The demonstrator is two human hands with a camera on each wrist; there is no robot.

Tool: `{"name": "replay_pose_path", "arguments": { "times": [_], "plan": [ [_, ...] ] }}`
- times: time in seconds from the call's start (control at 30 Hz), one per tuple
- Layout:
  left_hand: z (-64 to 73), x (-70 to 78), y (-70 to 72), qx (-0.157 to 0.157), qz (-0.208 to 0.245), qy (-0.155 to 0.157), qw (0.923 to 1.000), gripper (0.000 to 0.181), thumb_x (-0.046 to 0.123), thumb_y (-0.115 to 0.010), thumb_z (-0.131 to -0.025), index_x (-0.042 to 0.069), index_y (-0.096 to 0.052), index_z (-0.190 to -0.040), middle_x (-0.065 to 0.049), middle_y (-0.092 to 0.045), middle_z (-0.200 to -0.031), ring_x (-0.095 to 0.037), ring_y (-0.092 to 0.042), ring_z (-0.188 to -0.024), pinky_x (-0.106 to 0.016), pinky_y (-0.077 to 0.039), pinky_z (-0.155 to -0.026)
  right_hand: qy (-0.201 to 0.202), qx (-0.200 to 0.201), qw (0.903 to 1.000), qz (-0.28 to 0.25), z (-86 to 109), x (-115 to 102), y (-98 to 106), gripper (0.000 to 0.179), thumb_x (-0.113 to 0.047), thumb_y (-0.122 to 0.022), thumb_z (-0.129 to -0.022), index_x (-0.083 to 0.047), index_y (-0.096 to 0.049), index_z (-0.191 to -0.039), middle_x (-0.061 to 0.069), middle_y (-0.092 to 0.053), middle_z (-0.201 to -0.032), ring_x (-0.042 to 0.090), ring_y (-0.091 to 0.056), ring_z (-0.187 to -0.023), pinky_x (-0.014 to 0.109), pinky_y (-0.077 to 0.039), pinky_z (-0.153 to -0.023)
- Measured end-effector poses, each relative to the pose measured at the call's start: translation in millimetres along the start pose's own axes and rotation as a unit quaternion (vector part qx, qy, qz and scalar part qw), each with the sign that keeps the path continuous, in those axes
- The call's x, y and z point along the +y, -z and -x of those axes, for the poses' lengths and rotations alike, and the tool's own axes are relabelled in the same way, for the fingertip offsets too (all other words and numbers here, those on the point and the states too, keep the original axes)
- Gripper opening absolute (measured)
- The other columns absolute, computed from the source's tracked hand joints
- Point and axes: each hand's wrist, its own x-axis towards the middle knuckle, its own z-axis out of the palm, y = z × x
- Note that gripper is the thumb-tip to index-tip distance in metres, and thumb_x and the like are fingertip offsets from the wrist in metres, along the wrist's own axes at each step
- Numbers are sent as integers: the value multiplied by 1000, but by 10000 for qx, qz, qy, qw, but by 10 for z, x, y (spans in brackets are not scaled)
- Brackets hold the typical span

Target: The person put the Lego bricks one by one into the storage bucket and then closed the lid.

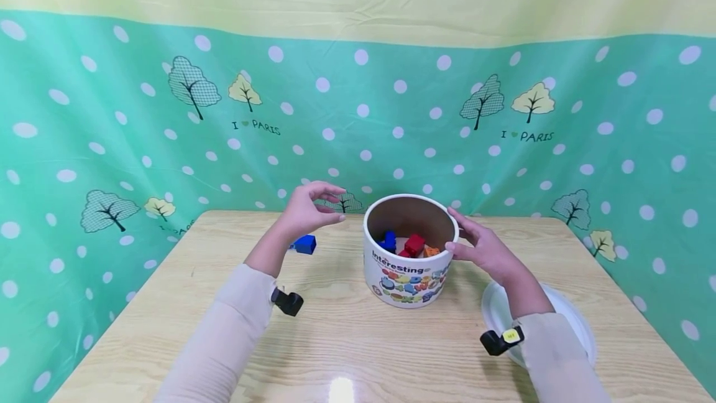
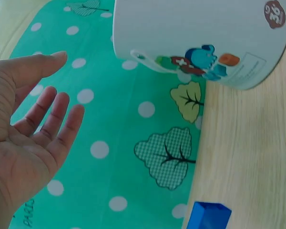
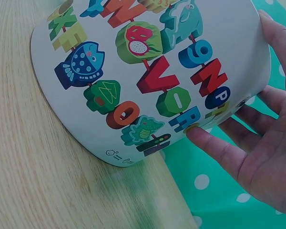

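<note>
My left hand (image 1: 311, 209) hovers spread and empty, left of centre, above a small blue plastic block (image 1: 304, 244). At centre, my right hand (image 1: 482, 247) steadies the white cardboard tub (image 1: 410, 266), fingers seemingly flat; I judge the block goes in next.

Head view looks down across the table; both wrist views sit close, sharing the tub (image 1: 410, 254).

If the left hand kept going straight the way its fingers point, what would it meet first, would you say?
Probably the tub: the left hand is open, fingers aimed toward its rim, though depth is unclear.
</note>
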Motion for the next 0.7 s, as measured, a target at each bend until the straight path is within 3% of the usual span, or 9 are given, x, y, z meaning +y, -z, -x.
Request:
{"name": "replay_pose_path", "arguments": {
  "times": [0.3, 0.7],
  "plan": [
    [188, -175, 172, 25, 125, 287, 9995, 49, 11, -82, -79, 13, -65, -125, -9, -57, -123, -32, -63, -105, -40, -55, -88, 33, -12, 10000, -42, 0, 1, -8, 82, -35, -71, -90, -28, -22, -156, 15, -29, -156, 42, -26, -141, 56, -45, -97],
    [390, -399, 326, 269, 344, 427, 9981, 49, 10, -82, -79, 11, -64, -125, -11, -57, -121, -30, -57, -111, -35, -54, -90, 71, 7, 10000, -2, -2, -3, -18, 82, -35, -70, -90, -27, -22, -156, 15, -30, -156, 42, -27, -141, 57, -44, -97]
  ]
}}
